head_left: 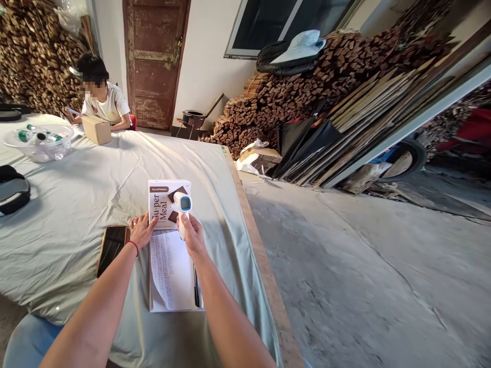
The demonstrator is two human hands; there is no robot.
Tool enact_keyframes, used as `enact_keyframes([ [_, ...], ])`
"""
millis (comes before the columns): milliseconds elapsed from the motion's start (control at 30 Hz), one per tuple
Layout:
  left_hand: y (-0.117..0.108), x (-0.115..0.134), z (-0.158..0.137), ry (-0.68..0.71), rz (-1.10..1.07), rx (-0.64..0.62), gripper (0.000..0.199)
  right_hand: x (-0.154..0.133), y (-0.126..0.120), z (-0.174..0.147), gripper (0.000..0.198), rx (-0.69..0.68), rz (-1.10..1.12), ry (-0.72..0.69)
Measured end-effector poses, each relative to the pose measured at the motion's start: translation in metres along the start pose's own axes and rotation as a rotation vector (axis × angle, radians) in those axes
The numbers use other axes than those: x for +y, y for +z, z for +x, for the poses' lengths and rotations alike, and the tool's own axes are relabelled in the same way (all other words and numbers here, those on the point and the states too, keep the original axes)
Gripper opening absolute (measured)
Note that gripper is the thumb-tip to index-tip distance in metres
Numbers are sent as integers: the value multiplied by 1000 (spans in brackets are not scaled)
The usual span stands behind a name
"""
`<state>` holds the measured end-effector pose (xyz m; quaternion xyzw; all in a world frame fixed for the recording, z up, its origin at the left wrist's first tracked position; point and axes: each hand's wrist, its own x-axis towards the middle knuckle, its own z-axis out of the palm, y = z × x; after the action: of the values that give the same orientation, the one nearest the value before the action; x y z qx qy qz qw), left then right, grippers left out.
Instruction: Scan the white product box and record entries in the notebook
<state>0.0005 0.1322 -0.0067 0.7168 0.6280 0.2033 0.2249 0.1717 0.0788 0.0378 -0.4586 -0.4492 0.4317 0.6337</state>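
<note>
My right hand (194,236) grips the handle of a white infrared thermometer (185,203) with a blue-rimmed screen, held over a white box (168,204) printed "Su-per Meal". My left hand (142,229) rests at the box's left edge, its fingers apart and the thumb touching the box. Below the box lies an open booklet or pad (174,271) with a sheet of small writing. Along its right side is a black pen (197,289), partly behind my right forearm. A dark phone (112,249) lies left of my left wrist.
The cloth-covered table (207,168) has a wooden right edge. Farther off are a plastic bowl of bottles (40,145), a small cardboard box (96,130), a headset-like item (13,190) and a seated person (107,102). Stacked firewood (291,87) and boards (356,117) stand beyond.
</note>
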Motion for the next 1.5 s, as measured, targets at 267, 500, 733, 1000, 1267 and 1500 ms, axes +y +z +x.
enact_keyframes([
  [267,3,-3,0,20,12,7,52,5,2,0,61,47,87,52],
  [500,3,-2,-1,26,23,5,53,5,3,0,59,52,148,77],
  [733,4,-2,0,4,42,9,55,1,7,-1,58,48,146,97],
  [1000,3,-1,-3,35,95,11,56,-16,8,-12,54,40,106,82],
  [1267,1,9,-7,93,149,23,65,-58,-19,-63,46,129,89,49],
  [1500,-1,14,-6,54,194,39,66,-73,-46,-99,45,179,4,28],
])
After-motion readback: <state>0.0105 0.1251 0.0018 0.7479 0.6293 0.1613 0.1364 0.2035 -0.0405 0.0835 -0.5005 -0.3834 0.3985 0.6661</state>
